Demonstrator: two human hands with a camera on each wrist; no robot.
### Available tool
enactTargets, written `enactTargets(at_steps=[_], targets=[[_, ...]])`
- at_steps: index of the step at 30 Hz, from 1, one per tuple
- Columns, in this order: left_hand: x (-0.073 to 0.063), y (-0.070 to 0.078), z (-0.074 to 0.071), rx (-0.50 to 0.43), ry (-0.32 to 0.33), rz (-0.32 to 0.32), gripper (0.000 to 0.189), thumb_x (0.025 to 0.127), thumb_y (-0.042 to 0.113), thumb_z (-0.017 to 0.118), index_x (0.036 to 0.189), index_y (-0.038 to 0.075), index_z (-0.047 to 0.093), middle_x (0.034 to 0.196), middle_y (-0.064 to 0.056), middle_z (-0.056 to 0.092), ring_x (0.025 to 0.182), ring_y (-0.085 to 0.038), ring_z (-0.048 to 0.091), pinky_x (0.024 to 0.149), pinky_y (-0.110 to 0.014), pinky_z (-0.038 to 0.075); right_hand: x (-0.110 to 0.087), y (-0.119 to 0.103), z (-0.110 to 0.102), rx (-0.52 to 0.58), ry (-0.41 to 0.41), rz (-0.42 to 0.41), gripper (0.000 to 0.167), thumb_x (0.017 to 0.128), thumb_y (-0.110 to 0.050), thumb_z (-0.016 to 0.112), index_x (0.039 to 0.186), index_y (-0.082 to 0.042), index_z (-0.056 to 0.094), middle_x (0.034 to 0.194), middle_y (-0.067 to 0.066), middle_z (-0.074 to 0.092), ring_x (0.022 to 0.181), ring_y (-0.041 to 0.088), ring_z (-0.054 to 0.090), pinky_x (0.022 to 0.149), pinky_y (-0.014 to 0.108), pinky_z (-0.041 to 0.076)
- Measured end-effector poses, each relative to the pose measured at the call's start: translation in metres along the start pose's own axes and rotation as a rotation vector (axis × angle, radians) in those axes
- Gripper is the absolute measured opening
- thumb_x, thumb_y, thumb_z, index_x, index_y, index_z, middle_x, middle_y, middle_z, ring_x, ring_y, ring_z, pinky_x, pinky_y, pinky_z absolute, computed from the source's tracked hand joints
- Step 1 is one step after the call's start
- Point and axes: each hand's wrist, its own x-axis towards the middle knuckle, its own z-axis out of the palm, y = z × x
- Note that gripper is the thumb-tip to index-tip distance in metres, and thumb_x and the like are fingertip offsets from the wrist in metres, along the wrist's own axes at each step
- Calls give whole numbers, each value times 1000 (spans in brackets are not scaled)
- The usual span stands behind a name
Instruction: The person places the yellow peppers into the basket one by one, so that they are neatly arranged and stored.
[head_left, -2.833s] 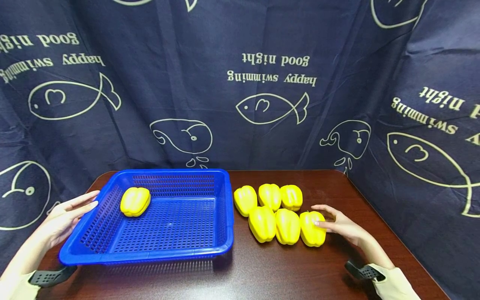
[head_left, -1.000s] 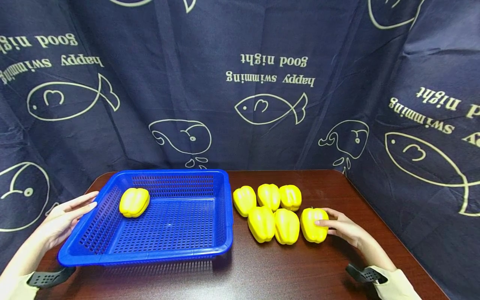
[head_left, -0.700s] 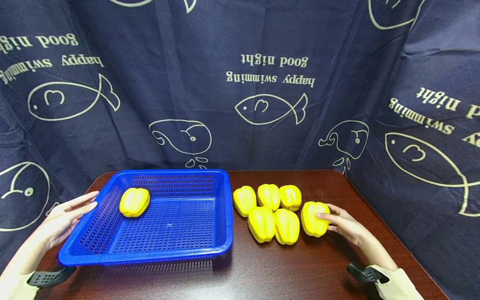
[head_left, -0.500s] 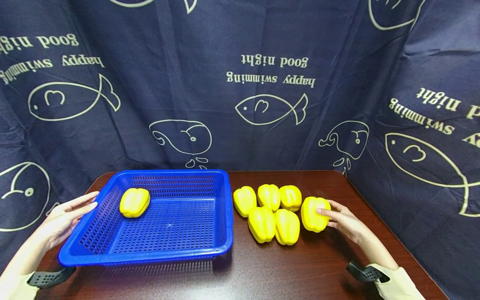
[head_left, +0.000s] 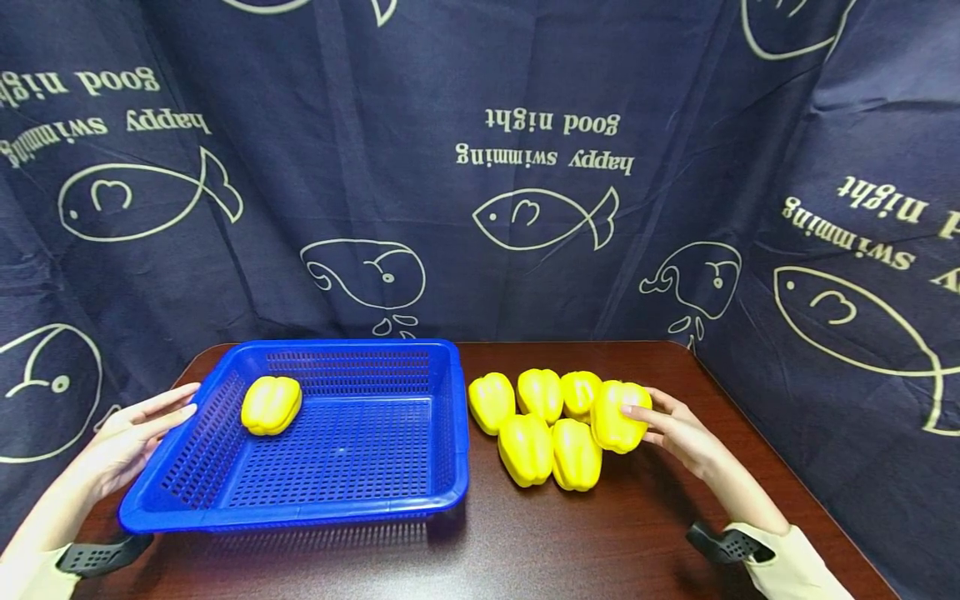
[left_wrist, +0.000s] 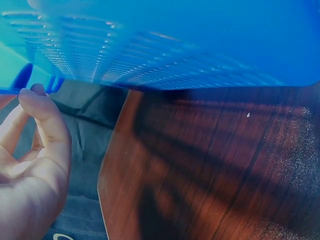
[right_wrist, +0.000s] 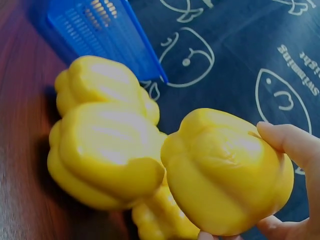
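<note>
**Held pepper up in the R hand, 6 more in view**

Count on my feed: 7 yellow peppers total, i.e. 1 held, 5 on the table, 1 in the basket. R hand grips the held pepper from its right side, thumb on the near face, fingers round the far side. It looks to be off the table; can't tell if it touches its nbrs.

Just left of it, approx. 2 rows: front L pepper and front R pepper side by side; behind them rear L pepper, rear mid pepper and rear R pepper, the last partly hidden by the held one. All 5 sit between the basket and R hand.

1 blue basket, left of the group. Inside, 1 basket pepper lies near its left wall, near L hand, well apart from R hand. L hand pinches the basket's left rim; L wrist cam shows the digits closed on that edge.

Further out: 2 dk wrist straps, L strap and R strap; 1 brown table; navy cloth behind, w/ fish + whale outlines, lettering upside down.
</note>
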Motion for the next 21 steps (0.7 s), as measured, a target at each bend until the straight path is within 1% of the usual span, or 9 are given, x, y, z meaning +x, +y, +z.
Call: enactTargets(at_steps=[2,5,10,15,18,21], targets=[[0,0,0,-10,-4,-2,43,102,5,41,114,38,67,106,18,69,91,-7,70,72,-26,58,1,-1,5,9,3,-5,29,95,-15,57,122,-13,46,100,-13,63,91,4,64,80,24,55],[0,-1,1,-18,-1,-2,43,102,5,41,113,37,67,106,18,70,90,-7,70,72,-26,58,2,-3,12,19,2,-7,28,94,-15,57,121,-14,48,100,-13,63,92,3,64,80,24,55],[0,0,2,-9,18,-6,42,102,6,42,113,38,67,105,19,69,89,-7,70,71,-26,58,3,-7,26,18,-2,7,35,93,-17,60,124,-10,47,100,-12,62,92,3,63,81,23,55],[-1,-1,2,-25,6,0,42,102,5,42,113,38,67,105,18,69,90,-8,70,72,-27,59,5,-11,38,15,-8,6,43,92,-16,60,129,-3,42,101,-10,61,92,4,63,81,23,54],[-1,-1,1,-40,1,-1,42,102,6,42,113,38,67,105,18,69,90,-8,70,72,-27,59,7,-13,45,26,-17,-2,43,92,-15,60,129,-2,42,102,-10,61,92,4,62,81,24,54],[-1,-1,1,-32,10,-9,41,102,7,43,112,38,67,104,18,70,89,-8,70,71,-27,59,9,-16,53,49,-26,-8,43,92,-14,61,129,-3,42,103,-9,60,93,4,62,82,24,53]])
